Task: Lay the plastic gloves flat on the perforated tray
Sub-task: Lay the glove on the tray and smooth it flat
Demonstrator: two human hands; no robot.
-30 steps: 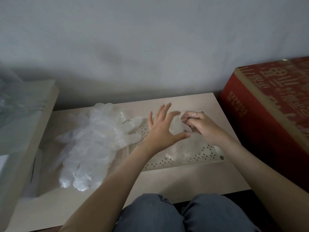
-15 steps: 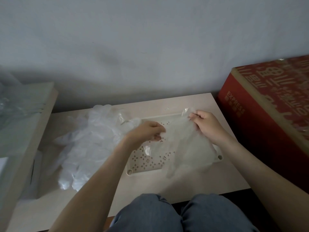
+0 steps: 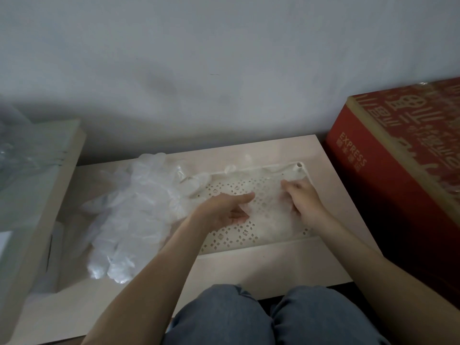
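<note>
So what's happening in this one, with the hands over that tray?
A seated person is spreading one clear glove over the perforated tray. The right hand pinches the glove's far right part. The left hand is at its left edge, its grip unclear. A pile of gloves lies on the table to the left of the tray.

both my bare forearms reach forward, angling in toward each other. my left hand (image 3: 224,210) lies on its side, palm facing right, thumb straight out, fingers loosely bent; whether they hold anything i can't tell. my right hand (image 3: 302,201) is knuckles-up, fingers curled down, pinching the glove (image 3: 271,212).
</note>
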